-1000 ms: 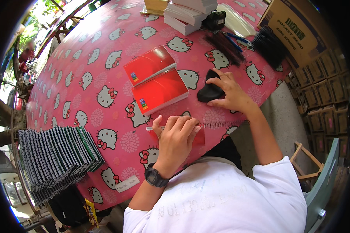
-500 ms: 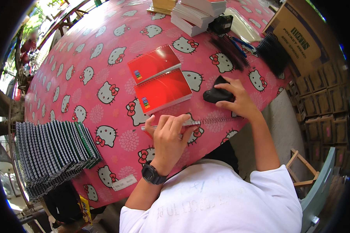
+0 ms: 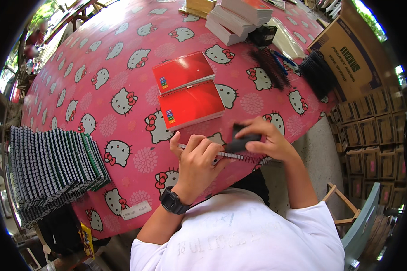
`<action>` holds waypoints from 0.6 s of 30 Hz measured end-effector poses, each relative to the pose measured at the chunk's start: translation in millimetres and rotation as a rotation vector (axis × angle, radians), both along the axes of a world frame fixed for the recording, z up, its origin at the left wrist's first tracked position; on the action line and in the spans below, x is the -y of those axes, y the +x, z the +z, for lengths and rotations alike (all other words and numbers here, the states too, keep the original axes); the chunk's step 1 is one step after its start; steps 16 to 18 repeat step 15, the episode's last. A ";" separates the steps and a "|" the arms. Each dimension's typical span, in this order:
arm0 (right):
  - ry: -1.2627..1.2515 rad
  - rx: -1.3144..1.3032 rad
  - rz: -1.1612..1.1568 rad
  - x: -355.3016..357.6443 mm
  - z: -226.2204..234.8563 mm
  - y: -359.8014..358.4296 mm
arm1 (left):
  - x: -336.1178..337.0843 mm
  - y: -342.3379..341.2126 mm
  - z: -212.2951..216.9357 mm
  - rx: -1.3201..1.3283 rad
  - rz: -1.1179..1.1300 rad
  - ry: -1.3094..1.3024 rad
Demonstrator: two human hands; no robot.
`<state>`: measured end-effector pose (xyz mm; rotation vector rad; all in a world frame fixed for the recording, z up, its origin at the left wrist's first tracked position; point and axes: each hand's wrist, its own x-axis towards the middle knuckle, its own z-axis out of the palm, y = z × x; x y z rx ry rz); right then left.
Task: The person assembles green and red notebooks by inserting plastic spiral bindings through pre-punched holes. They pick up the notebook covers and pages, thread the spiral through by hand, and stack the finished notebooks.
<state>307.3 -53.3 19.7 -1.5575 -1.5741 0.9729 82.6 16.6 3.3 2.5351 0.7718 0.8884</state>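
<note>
A red spiral-bound notebook [image 3: 239,156] lies at the near edge of the pink cat-print table [image 3: 99,67]; only its wire spine shows past my hands. My left hand [image 3: 196,165], with a black watch on the wrist, presses down on this notebook and covers most of it. My right hand [image 3: 267,142] grips a small black tool [image 3: 240,139] and holds it against the spine. Two more red notebooks [image 3: 187,92] lie side by side just beyond my hands.
A long stack of dark spiral notebooks [image 3: 49,169] fills the table's left edge. At the far side stand stacks of booklets [image 3: 239,16], black binding combs [image 3: 271,67] and a cardboard box [image 3: 352,58]. Crates [image 3: 371,135] and a chair [image 3: 357,221] are at the right.
My right hand has lifted the black tool off the table and brought it left onto the notebook's spine. My left hand stays pressed on the notebook.
</note>
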 end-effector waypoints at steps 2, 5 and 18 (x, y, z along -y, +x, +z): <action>0.052 -0.316 0.112 2.5 4.8 1.7 | 1.1 -2.8 -3.0 0.009 0.001 -0.013; -0.005 -0.302 0.169 1.3 6.7 -4.4 | 0.1 -6.3 3.1 0.008 -0.006 -0.016; 0.072 -0.018 0.021 -7.5 -11.5 -13.9 | 1.3 -31.6 -44.9 0.506 -0.019 -0.800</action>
